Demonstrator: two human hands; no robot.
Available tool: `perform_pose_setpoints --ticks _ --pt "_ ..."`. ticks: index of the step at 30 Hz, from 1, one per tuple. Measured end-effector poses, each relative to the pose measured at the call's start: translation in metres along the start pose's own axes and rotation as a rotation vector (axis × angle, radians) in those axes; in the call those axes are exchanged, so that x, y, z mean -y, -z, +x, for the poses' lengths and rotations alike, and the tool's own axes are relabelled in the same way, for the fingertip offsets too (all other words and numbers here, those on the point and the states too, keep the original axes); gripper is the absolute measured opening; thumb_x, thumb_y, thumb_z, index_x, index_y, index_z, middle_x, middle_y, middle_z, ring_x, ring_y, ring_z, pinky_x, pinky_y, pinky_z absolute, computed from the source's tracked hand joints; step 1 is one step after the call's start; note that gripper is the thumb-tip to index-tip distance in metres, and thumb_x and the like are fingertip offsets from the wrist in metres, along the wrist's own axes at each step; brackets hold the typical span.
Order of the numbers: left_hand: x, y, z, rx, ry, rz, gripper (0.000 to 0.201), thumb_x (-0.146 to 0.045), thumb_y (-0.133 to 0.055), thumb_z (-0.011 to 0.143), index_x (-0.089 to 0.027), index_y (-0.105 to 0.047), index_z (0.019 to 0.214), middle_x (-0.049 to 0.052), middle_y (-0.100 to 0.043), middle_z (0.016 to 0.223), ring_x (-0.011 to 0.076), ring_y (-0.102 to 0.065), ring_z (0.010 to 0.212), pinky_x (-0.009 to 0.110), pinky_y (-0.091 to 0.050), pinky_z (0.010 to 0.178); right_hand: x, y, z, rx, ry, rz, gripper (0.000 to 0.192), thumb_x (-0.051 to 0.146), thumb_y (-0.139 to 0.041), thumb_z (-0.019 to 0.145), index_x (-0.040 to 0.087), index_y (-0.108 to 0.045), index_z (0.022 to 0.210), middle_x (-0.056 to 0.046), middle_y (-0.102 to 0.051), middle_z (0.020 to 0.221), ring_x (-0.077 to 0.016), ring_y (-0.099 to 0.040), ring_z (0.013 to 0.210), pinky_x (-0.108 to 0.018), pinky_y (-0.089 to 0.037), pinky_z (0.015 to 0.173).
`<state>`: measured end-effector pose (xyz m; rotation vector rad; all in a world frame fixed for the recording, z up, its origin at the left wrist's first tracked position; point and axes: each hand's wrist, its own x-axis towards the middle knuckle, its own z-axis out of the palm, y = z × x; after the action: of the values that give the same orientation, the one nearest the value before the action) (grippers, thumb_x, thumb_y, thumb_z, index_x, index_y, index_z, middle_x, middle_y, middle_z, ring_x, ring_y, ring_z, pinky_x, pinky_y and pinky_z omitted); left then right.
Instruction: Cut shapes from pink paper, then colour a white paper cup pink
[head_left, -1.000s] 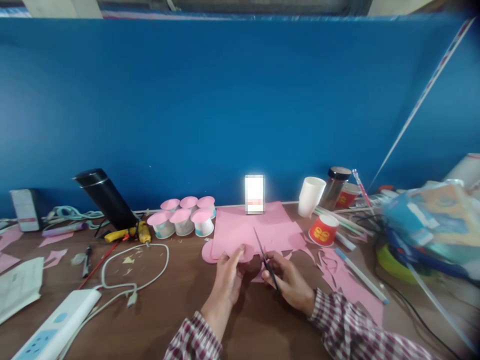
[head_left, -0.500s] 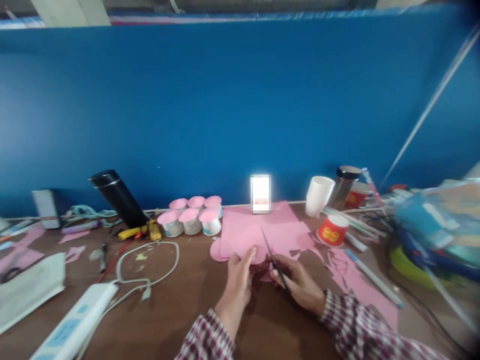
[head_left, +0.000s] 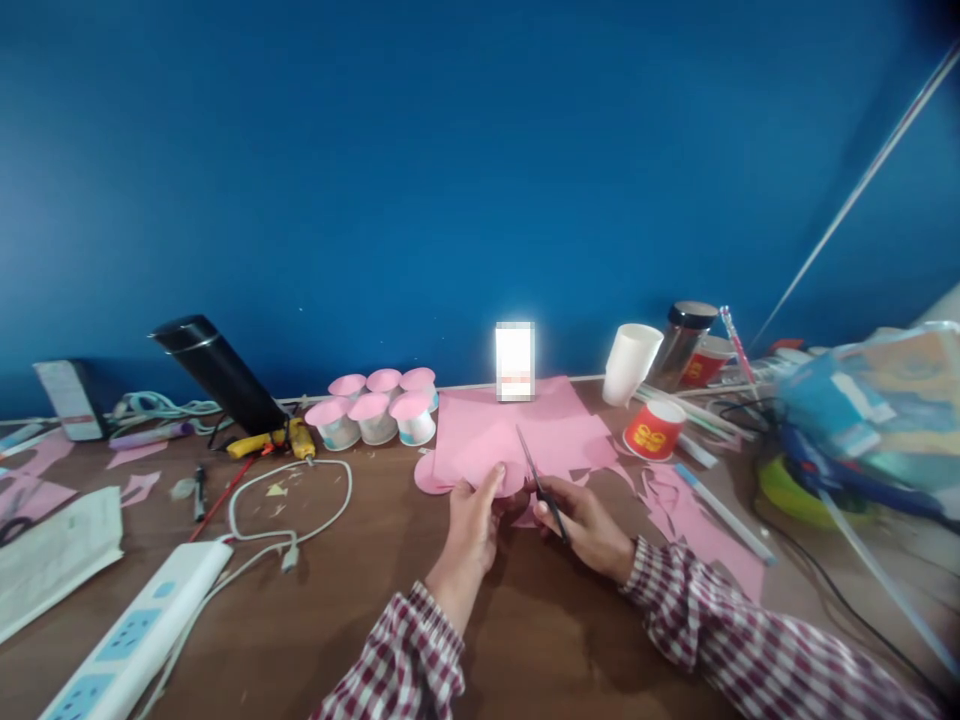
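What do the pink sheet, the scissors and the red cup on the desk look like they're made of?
The pink sheet looks like matte craft paper or thin foam: flat, no shine, cleanly cut edges. The scissors in the right hand have thin dark blades, probably metal; the handles are hidden. The red cup seems to be printed paper, with a dull surface and a rolled rim.

One head-worn camera looks forward and down, close over the brown wooden desk, facing the blue wall.

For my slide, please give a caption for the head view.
Right hand cuts pink paper piece with black scissors; left hand holds it.
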<state>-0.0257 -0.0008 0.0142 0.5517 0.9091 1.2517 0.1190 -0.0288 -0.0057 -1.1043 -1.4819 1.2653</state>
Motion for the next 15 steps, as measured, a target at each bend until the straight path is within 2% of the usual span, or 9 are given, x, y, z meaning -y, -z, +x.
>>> perform_pose_setpoints --ticks 2,7,15 --pt "-0.0001 -0.0005 -0.0007 -0.013 0.006 0.003 0.037 -0.032 -0.077 0.058 -0.014 -0.055 0.082 0.000 -0.062 0.060 0.0142 -0.059 0.050 0.027 -0.047 0.051 -0.0004 -0.0005 0.0007 0.001 -0.006 0.002 0.038 0.043 -0.055 0.084 0.016 -0.056 0.111 0.000 -0.056 0.073 -0.0098 -0.053 0.057 -0.023 -0.045 0.052" --pt "0.0003 -0.0002 -0.0004 0.043 0.051 -0.017 0.037 -0.033 -0.075 0.062 -0.013 -0.055 0.085 0.007 -0.066 0.068 0.0210 -0.064 0.058 0.033 -0.050 0.055 0.0000 -0.0015 0.0017 0.009 -0.011 -0.024 0.034 0.043 -0.054 0.085 0.016 -0.058 0.107 0.000 -0.054 0.071 -0.0094 -0.051 0.055 -0.022 -0.044 0.052" --pt "0.0007 -0.0006 0.0008 -0.001 0.069 -0.032 0.036 -0.034 -0.076 0.060 -0.015 -0.053 0.079 0.003 -0.064 0.063 0.0202 -0.064 0.056 0.032 -0.050 0.056 0.0051 -0.0013 0.0018 0.012 0.000 -0.017 0.035 0.043 -0.057 0.083 0.016 -0.061 0.105 0.001 -0.052 0.066 -0.0090 -0.045 0.054 -0.020 -0.039 0.047"
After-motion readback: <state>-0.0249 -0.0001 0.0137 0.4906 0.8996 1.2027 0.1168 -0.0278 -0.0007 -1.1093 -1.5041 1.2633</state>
